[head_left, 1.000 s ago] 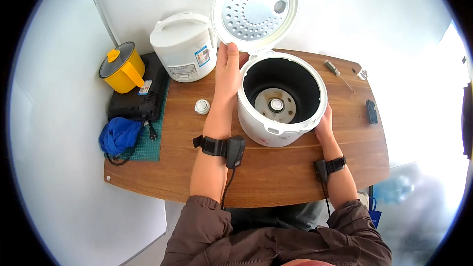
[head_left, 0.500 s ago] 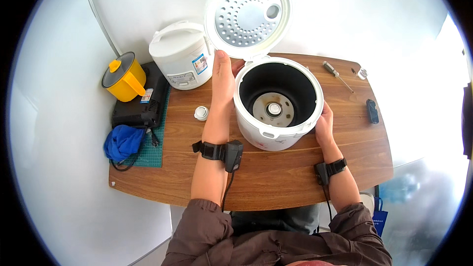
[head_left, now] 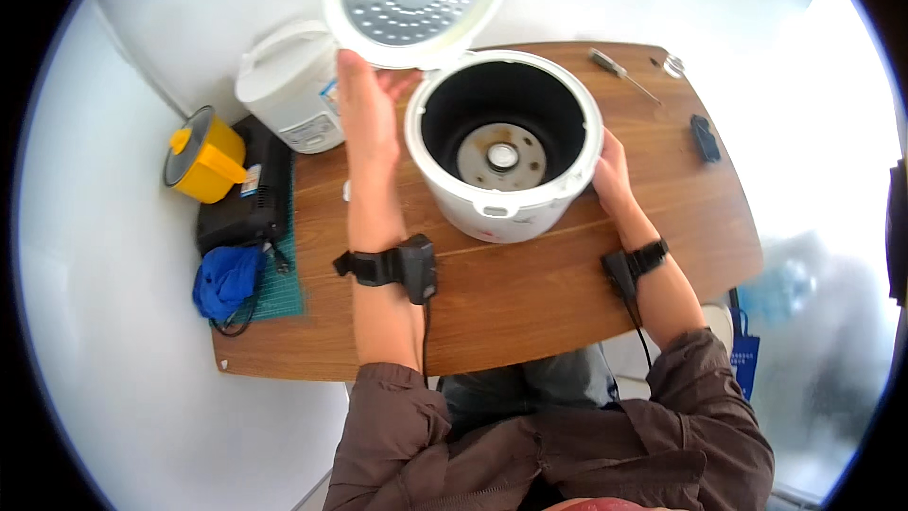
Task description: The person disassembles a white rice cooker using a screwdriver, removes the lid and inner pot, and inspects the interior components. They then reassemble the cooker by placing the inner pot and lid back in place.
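Note:
A white rice cooker (head_left: 487, 213) stands upright on the table, its dark inside bare down to a round metal heating plate (head_left: 501, 156). Tipped back on its hinge, the lid (head_left: 416, 0) shows a perforated silvery inner face and is cut off by the top of the view. My left hand (head_left: 369, 114) is open, fingers outstretched and slightly blurred, close beside the lid's lower rim and the hinge; whether it touches the lid I cannot tell. Against the cooker's right wall, my right hand (head_left: 613, 170) grips its side, fingertips hidden behind it.
Left of the cooker stand a second white rice cooker (head_left: 293, 99) and a yellow pot (head_left: 206, 159) on a black case (head_left: 236, 218), with a blue cloth (head_left: 227, 282) nearby. A screwdriver (head_left: 619, 74) and a small black object (head_left: 705, 138) lie at the right of the wooden table (head_left: 530, 308).
The whole view has shifted, so the lid's top is now cut off. My left hand's fingers have come away from the cooker's wall; its forearm now mostly covers the small white cap.

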`<state>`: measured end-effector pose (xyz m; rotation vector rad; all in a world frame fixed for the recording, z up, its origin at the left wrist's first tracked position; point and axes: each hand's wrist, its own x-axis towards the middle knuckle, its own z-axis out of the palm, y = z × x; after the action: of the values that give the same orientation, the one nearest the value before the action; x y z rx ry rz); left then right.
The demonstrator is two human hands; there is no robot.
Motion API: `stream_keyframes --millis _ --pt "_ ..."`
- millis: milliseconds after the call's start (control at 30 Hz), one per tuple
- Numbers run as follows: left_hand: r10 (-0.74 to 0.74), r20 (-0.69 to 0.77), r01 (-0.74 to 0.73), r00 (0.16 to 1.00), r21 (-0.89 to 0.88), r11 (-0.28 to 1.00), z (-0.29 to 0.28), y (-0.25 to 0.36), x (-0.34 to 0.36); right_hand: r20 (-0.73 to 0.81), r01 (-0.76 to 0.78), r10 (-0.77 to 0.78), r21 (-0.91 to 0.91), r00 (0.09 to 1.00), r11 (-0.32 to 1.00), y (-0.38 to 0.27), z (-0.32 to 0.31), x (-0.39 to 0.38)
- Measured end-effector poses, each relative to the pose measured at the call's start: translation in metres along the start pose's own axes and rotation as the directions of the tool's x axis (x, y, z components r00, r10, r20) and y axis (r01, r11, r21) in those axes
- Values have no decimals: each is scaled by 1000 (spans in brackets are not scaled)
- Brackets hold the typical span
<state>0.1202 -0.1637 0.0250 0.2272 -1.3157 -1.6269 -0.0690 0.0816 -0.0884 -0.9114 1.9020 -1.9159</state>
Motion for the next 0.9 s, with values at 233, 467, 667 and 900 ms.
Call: stream_keyframes --millis 233,467,667,900 --pt "36 -40 -33 999 63 997 7 5 5 84 130 -109 -315 991 940 2 -14 1" --pt "16 -68 -11 998 73 997 9 10 0 173 236 -162 -770 972 593 -11 -10 -6" --pt "8 -25 -7 1000 40 999 6 9 4 259 344 -227 -724 939 597 -3 -9 -9" --pt "-6 -22 6 1000 5 1000 2 1 6 291 266 -107 -584 951 767 -11 -14 -2"
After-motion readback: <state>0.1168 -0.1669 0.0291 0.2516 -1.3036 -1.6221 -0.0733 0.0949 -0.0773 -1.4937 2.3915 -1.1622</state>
